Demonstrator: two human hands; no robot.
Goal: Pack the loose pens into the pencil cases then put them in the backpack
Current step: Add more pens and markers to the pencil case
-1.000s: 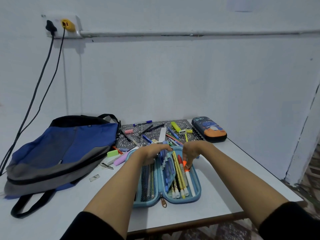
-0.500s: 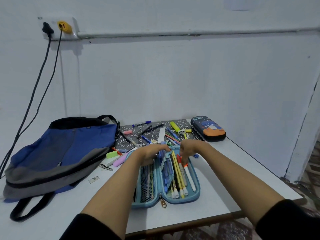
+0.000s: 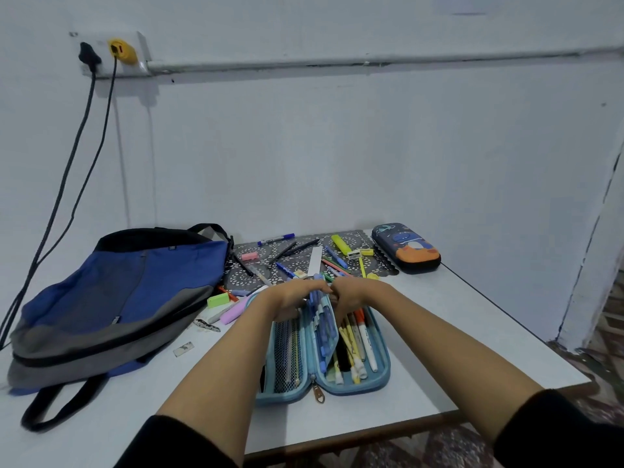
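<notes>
Black sleeves at the bottom edge; both bare forearms reach out over the white table (image 3: 439, 332).
The light-blue pencil case (image 3: 381, 383) lies unzipped and flat near the table's front edge, with its zip pull (image 3: 318, 394) at the near end. It is the reference for every place below.
The left forearm crosses the case's left near corner and hides that rim.
- Left half of the case: mesh pocket (image 3: 285, 352) with a few thin pens behind the net.
- Middle: centre flap (image 3: 322, 329), standing tilted, loaded with blue pens.
- Right half: yellow pencils and white markers, 1 orange-capped (image 3: 360, 315), lying lengthwise.

Left hand (image 3: 290, 298): at the case's far end, fingers curled round the top of the centre flap.
Right hand (image 3: 351, 297): beside it, knuckles up and fingers bent down onto the far ends of the markers. Cannot tell whether it holds one.

Left of the case: paper scrap (image 3: 184, 349), lilac highlighter (image 3: 233, 314), green eraser (image 3: 217, 300). Further left lies the blue-grey backpack (image 3: 118, 292), flat.
Beyond the case: patterned mat (image 3: 381, 265) strewn with loose pens, a white ruler (image 3: 315, 261), a yellow highlighter (image 3: 341, 244) and a pink eraser (image 3: 250, 256).
Far right of the mat: dark pencil case (image 3: 407, 248) with an orange print, zipped.
On the wall above the backpack: socket (image 3: 111, 54), 2 plugs, cables hanging.
</notes>
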